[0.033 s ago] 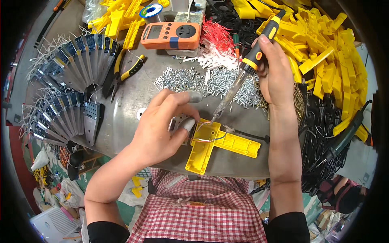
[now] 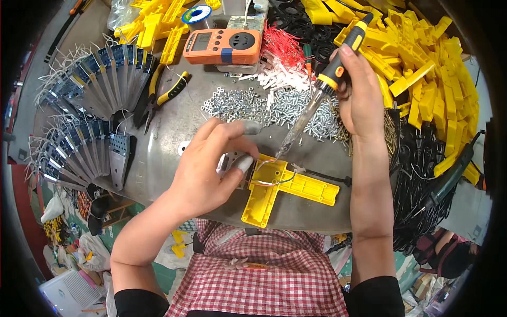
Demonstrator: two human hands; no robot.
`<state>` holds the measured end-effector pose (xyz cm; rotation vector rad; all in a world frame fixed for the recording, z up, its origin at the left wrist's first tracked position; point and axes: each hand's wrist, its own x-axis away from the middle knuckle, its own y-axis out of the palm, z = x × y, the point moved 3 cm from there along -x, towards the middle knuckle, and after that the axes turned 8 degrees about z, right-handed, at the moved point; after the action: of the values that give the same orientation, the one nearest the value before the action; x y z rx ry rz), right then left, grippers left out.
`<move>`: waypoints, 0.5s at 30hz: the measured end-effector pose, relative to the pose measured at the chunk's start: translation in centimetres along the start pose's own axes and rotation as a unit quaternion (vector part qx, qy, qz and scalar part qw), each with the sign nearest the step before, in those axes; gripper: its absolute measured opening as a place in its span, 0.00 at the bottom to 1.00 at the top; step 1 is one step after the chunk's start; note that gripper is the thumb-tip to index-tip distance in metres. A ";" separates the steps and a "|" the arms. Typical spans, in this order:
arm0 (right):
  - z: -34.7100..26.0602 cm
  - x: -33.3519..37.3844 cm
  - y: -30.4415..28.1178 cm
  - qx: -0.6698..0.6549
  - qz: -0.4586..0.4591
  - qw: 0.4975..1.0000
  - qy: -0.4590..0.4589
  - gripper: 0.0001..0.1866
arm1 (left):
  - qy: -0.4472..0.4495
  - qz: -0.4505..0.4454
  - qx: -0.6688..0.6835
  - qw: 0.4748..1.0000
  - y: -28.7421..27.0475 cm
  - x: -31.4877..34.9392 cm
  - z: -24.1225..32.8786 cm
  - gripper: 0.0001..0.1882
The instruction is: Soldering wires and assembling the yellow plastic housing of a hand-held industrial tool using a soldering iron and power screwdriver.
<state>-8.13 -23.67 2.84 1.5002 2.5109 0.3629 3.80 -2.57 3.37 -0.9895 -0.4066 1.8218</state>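
**Fine work, tight in front**

Yellow housing [image 2: 260, 203] lies open by the table's [image 2: 163, 140] front edge, wires [image 2: 264, 183] across it. Step looks like soldering; next move likely calls for a steady tip. Right hand [image 2: 362, 98] grips an apparent soldering iron [image 2: 327, 82]; left hand [image 2: 200, 166] curls beside the housing, pinch unclear. Screws [image 2: 301, 113] crowd the far side; more room rightward.

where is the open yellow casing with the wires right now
In the head view, the yellow casing lies on the bench a little below and right of centre, beside the left hand and below the silver screws.
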 end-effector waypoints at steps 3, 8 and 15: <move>-0.1 -0.7 -0.9 -0.015 0.007 1.000 -0.005 0.10 | -0.040 0.011 0.033 0.999 0.1 0.6 0.1 0.30; 0.9 -0.5 -0.2 -0.007 -0.037 0.999 0.011 0.09 | -0.047 0.045 0.064 0.996 0.5 1.4 0.2 0.30; 0.7 -0.1 0.2 -0.018 -0.045 0.998 0.051 0.11 | -0.051 -0.002 0.036 0.998 0.4 1.1 1.2 0.29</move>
<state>-7.73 -23.60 2.19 1.3821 2.6246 0.4780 2.42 -1.58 3.33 -0.8491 -0.4025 1.8750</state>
